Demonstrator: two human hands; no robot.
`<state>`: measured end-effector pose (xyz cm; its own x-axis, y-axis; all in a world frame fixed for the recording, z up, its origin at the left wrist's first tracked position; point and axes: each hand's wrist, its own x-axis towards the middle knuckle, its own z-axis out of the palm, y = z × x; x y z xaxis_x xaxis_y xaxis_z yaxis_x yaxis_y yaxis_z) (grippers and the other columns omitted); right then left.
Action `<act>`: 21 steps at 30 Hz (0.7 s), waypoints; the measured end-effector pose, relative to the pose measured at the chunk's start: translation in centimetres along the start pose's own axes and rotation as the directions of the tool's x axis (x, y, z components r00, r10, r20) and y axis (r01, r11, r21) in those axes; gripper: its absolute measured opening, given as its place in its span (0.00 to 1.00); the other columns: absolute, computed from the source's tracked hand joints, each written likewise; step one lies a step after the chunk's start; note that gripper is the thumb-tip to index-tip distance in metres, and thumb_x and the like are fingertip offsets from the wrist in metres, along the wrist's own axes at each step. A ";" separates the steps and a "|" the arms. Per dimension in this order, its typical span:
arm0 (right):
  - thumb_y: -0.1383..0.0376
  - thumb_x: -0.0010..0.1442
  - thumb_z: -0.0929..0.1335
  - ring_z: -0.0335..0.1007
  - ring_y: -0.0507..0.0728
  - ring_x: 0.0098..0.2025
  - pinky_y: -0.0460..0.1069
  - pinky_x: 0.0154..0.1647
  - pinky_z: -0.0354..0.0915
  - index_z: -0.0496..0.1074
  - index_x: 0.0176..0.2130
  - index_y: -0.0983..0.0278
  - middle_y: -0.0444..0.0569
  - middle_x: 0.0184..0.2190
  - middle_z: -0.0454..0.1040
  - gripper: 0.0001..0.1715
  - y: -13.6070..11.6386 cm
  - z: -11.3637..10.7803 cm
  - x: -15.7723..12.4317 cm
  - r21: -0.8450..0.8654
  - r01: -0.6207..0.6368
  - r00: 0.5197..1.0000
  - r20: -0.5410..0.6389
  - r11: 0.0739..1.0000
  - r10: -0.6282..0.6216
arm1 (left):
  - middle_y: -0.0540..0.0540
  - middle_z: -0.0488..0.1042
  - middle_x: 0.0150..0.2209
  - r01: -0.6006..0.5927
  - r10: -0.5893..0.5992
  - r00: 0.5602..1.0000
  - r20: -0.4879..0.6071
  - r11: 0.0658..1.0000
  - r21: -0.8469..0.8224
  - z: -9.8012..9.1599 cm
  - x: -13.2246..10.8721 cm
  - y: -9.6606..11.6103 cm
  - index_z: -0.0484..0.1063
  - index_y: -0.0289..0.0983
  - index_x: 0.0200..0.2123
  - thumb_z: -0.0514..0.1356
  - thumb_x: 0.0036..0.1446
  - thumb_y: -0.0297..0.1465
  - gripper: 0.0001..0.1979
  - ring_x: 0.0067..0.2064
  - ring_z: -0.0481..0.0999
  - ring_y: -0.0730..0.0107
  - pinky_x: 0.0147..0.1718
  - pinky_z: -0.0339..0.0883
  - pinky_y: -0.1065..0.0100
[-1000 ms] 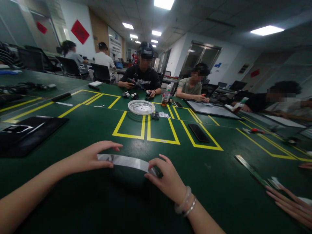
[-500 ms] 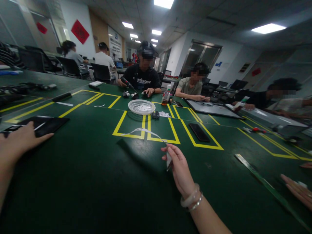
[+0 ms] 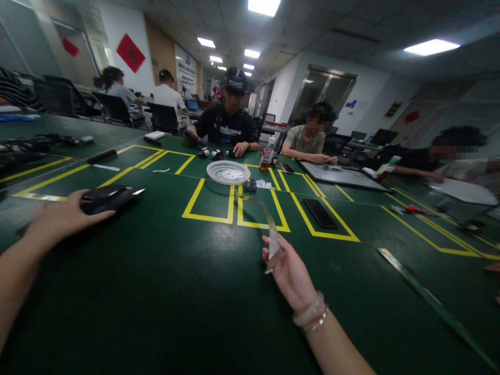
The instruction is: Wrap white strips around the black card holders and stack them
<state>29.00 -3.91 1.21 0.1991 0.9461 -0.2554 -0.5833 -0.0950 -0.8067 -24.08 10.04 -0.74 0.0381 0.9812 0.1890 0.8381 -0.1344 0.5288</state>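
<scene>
Right hand [image 3: 289,268] clamps strip [image 3: 273,242], left hand [image 3: 58,221] panel [image 3: 111,199]; we judge the strip light, limp, best pinched near an end.

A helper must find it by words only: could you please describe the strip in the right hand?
On the green table, start at the white basket. Come nearer to the right hand, which wears two bracelets and holds the strip. Pale and gripped, it differs from the green strip farther right, which lies on the table.
</scene>
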 end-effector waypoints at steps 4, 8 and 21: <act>0.60 0.59 0.72 0.78 0.53 0.35 0.48 0.37 0.75 0.70 0.49 0.59 0.47 0.45 0.79 0.19 -0.1 -0.3 0.1 -0.040 0.004 0.999 0.040 0.999 -0.002 | 0.37 0.74 0.52 -0.136 0.139 0.990 0.001 0.969 0.206 3.5 -0.7 7.5 0.57 0.31 0.66 0.61 0.42 0.60 0.55 0.54 0.69 0.39 0.55 0.49 0.41; 0.59 0.60 0.71 0.78 0.54 0.41 0.50 0.42 0.74 0.64 0.57 0.56 0.48 0.51 0.77 0.27 -0.2 -0.3 0.1 -0.086 0.017 0.999 0.052 0.996 -0.013 | 0.39 0.64 0.62 -0.494 0.469 0.864 0.180 0.859 0.132 7.0 -4.2 15.6 0.58 0.38 0.66 0.64 0.50 0.54 0.46 0.60 0.66 0.46 0.64 0.44 0.42; 0.57 0.58 0.73 0.72 0.60 0.55 0.59 0.61 0.62 0.65 0.61 0.54 0.48 0.53 0.75 0.33 0.4 0.1 -0.8 -0.322 0.220 0.955 0.262 0.921 -0.137 | 0.41 0.58 0.66 -0.716 0.695 0.602 0.393 0.688 -0.119 11.9 -8.4 20.9 0.53 0.44 0.69 0.70 0.53 0.42 0.45 0.66 0.57 0.49 0.66 0.43 0.40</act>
<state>28.47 -4.69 1.15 0.0639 0.9979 0.0057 -0.2398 0.0209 -0.9706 -0.43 0.64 -1.09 0.8190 0.5521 0.1563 0.4845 -0.8113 0.3272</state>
